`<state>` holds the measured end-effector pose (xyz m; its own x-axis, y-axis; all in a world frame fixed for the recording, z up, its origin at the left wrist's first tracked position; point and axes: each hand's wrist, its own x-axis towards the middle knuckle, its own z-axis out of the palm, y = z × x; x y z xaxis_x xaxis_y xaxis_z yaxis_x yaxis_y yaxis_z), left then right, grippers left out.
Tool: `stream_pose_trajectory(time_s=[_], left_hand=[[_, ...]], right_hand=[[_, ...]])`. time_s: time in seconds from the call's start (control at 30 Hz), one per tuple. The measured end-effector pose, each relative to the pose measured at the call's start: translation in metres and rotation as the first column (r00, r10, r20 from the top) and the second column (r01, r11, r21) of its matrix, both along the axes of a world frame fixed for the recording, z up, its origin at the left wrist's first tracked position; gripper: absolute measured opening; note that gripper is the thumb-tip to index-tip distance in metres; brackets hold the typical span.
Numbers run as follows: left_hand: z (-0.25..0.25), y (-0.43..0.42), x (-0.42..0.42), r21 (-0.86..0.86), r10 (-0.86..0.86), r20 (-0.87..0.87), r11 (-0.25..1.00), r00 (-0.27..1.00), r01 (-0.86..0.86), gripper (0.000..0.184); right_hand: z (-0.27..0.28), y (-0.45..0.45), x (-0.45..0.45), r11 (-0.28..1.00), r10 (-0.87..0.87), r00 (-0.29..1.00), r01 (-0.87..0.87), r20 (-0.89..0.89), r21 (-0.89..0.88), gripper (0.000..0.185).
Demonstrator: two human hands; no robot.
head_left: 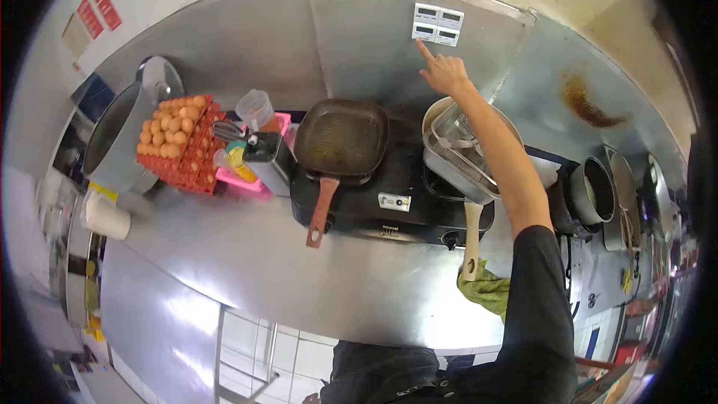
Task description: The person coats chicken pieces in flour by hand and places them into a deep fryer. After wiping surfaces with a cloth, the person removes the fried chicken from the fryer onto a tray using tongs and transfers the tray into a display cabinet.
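Timers (437,24): hung on the wall (366,45) behind the stove (351,213).
Right hand (446,73): nearer, empty, above the stove, forefinger pointed up-left at the lower-left timer (424,32), contact unclear.
Left hand (311,399): barely showed; its grip couldn't be told.

Wht timers (438,25), blk stove (404,179), dk pan (341,137) w/ red-brn handle (322,213), grn cloth (486,292)
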<state>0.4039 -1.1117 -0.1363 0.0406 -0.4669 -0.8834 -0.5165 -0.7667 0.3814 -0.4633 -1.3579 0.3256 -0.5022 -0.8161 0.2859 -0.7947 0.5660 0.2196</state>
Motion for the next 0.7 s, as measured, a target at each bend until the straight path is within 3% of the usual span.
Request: stream_pose_trajectory(time_s=[0.1,0.33,0.7], left_hand=[[-0.008,-0.068,0.006,-0.009,-0.040,-0.042,0.999,0.998,0.039,0.028],[-0.020,-0.174,0.024,-0.010,-0.118,-0.057,0.993,0.991,0.118,0.031],[-0.033,-0.218,0.017,0.010,-0.169,-0.099,0.985,0.981,0.171,0.035]], right_hand=[[0.000,-0.011,-0.008,0.995,-0.098,0.993,0.100,-0.065,0.031,0.083],[0.000,-0.014,-0.008,0.990,-0.089,0.979,0.106,-0.182,0.088,0.083],[-0.011,-0.019,-0.007,0.999,-0.041,0.979,0.042,-0.199,-0.003,0.076]])
